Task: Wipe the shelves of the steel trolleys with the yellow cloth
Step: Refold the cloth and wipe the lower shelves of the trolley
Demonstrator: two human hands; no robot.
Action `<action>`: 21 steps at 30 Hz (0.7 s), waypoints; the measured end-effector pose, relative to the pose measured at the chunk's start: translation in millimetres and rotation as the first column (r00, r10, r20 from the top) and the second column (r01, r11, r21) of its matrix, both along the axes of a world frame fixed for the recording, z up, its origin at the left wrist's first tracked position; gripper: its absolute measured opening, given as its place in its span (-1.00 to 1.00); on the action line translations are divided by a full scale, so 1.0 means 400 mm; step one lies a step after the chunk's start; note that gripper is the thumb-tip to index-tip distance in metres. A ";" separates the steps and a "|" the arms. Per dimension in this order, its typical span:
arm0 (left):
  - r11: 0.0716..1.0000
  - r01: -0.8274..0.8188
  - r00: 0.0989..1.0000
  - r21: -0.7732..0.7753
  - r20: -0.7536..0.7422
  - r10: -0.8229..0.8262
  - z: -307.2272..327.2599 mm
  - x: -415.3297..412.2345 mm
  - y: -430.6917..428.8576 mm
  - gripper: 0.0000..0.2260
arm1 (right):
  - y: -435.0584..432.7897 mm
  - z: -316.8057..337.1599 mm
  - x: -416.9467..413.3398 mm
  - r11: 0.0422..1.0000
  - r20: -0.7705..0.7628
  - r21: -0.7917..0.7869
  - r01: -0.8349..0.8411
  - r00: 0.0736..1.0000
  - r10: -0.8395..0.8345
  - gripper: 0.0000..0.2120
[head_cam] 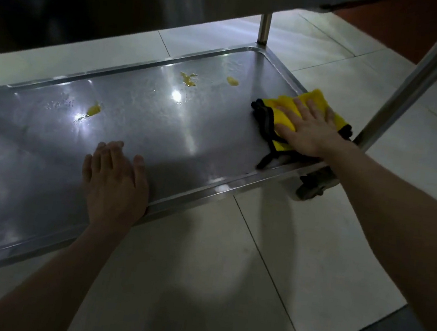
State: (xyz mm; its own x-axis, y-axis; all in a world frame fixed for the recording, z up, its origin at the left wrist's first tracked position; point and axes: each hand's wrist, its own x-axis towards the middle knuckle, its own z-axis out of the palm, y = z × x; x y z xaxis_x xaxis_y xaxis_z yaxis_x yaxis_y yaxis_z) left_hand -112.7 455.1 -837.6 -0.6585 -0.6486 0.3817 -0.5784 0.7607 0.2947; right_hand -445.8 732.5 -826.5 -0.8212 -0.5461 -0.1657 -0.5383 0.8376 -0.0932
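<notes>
Pressing the yellow cloth (315, 98) flat at the right end of the shelf (161, 130), the right hand (309, 129) is lying grip-open — the left hand (116, 180) too — so the unheld cloth is risking bunching, missing the yellow spills (188, 79).

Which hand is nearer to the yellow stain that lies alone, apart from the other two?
Left. The left hand lies flat close to that stain, on its near side; the right hand presses the yellow cloth far to its right.
</notes>
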 end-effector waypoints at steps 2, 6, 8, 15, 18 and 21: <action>1.000 -0.008 1.000 -0.001 -0.018 0.008 0.001 -0.004 0.002 -0.49 | -0.093 0.000 -0.004 0.998 0.015 -0.021 0.066 0.998 -0.066 -0.28; 0.999 -0.033 0.999 -0.014 -0.044 0.032 0.005 -0.012 0.003 -0.49 | -0.261 0.011 0.157 0.995 0.016 -0.053 -0.087 0.996 0.088 -0.29; 0.999 -0.031 0.998 -0.010 -0.049 0.031 0.011 -0.012 0.003 -0.48 | -0.292 0.007 0.300 0.962 -0.010 -0.070 -0.265 0.964 0.265 -0.31; 0.980 0.058 0.963 0.188 -0.269 -0.005 0.039 0.008 0.008 -0.55 | -0.184 0.029 0.498 0.823 -0.076 -0.103 -0.558 0.830 0.553 -0.42; 0.981 0.040 0.962 0.191 -0.273 0.014 0.054 0.080 -0.040 -0.58 | -0.194 0.036 0.500 0.844 -0.033 -0.095 -0.528 0.849 0.527 -0.39; 1.000 0.001 0.991 0.031 -0.131 0.003 0.052 0.212 -0.177 -0.58 | -0.226 0.034 0.502 0.882 0.016 -0.104 -0.460 0.886 0.464 -0.33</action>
